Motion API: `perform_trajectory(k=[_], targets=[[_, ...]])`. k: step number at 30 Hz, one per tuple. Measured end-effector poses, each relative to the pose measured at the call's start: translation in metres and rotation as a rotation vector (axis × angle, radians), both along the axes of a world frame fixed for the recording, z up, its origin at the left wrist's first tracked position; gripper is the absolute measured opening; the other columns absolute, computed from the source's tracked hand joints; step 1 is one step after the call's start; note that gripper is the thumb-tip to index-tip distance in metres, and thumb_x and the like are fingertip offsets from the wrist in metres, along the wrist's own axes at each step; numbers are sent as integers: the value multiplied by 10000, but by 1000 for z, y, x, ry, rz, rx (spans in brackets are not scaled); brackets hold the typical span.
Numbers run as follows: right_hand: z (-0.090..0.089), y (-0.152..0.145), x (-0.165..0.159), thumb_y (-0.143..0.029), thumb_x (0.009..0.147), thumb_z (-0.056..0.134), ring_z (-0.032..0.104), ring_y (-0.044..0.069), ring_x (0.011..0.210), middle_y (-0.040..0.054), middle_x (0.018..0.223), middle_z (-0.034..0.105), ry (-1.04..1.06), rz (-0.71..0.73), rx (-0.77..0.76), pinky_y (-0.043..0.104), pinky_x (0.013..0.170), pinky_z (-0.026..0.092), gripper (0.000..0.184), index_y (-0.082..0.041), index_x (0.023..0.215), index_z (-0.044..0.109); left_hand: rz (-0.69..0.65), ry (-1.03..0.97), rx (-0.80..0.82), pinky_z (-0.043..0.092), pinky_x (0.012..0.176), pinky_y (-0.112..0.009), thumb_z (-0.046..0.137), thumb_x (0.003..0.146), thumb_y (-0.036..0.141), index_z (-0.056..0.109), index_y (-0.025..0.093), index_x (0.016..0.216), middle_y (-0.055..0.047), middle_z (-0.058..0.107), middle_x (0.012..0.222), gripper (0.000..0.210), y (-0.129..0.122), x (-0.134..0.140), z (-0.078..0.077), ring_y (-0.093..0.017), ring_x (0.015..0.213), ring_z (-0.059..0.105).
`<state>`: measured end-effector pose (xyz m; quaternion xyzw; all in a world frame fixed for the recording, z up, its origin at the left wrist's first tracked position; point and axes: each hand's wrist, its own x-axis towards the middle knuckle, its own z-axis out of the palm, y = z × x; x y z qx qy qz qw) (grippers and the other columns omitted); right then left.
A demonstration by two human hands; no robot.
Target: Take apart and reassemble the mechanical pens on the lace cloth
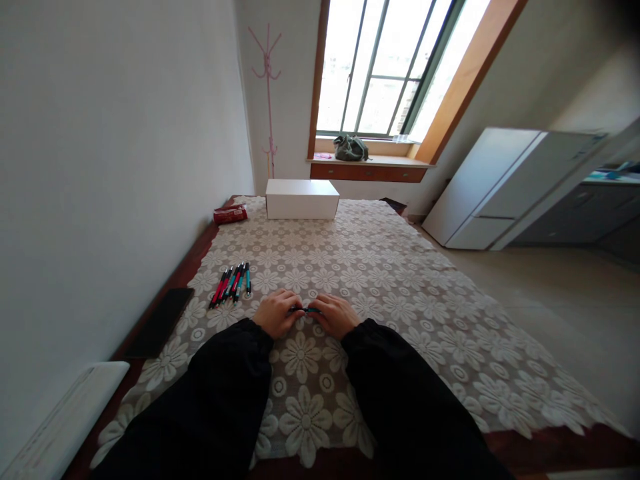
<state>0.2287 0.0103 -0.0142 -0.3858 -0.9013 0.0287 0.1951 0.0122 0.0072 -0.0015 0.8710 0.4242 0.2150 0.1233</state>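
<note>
Counter: dark red-brown wooden counter (540,445), bare only along its edges, set against the plain pale wall (125,133) at left.
Cover: grey-beige lace cloth (360,260) with white flower pattern, spread over most of the counter.
Appliance: tall white two-door refrigerator (480,187), standing at right, well apart from the counter.
Carton: plain white oblong box (302,203), resting near the far edge of the lace cloth.
Slab: flat black rectangular slab (160,323), lying at the left edge, partly on the cloth; kind impossible to tell.
Packet: glossy red packet (230,213), at the far left corner, near the white box.
Left grip: bare left hand (279,313), black-sleeved, fingers and thumb clamped on the slim black-and-teal pen (313,309) at its dark end.
Right grip: bare right hand (336,313), black-sleeved, clamped on the teal portion, just beside the left.
Group: slim black, red and teal pens (237,281), laid roughly side by side beyond and left of the left hand; exact count unclear.
Held pen: lying crosswise between both hands, low over the cloth, largely hidden by fingers; one piece or two, impossible to tell.
Handling, as judged: pinch lightly near the middle, keep both ends in line, avoid bending the barrel, rest wrists on the cloth, keep small parts clear of the lace holes.
</note>
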Motion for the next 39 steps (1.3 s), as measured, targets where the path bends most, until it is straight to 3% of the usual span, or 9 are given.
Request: perform_trajectory(k=[7,10,15,21,25,39], targets=[[-3,1,2,-352,950,502,583,168,881,37,926,633,-2,-13,17,275,783,433,188,-230,999,636,17,-21,7,449,891,-341,583,875,387,612,228,1046,-44,655,1064,236,0,-1,-1,-216,1047,557],[-2,1,2,-347,951,496,581,166,876,38,914,634,8,2,7,271,778,433,191,-230,996,640,8,-18,5,453,876,-335,623,847,383,609,224,997,-37,659,1018,219,1,-1,-2,-215,1028,563],[-2,0,1,-353,943,510,582,167,863,37,918,636,26,-4,6,274,774,435,180,-230,970,639,4,-19,11,444,899,-340,536,902,397,628,220,902,-38,662,1015,200,1,-1,-3,-208,1022,566],[-2,1,1,-343,936,523,577,170,873,38,915,632,23,-18,4,278,785,436,165,-232,980,637,16,-28,10,448,900,-346,574,876,407,623,228,1018,-44,659,1057,234,1,-1,-2,-218,1044,559],[-2,1,1,-337,936,525,575,170,889,37,922,631,12,-11,2,277,789,433,161,-231,976,640,5,-8,7,445,904,-341,602,857,368,641,232,951,-35,663,1019,170,0,-1,-1,-214,1033,562],[1,1,3,-222,921,519,566,194,949,48,978,634,-26,-117,-46,304,827,431,219,-269,1088,653,150,-14,9,433,896,-376,550,883,296,675,245,983,-41,659,1055,168,-1,-2,0,-223,1037,553]])
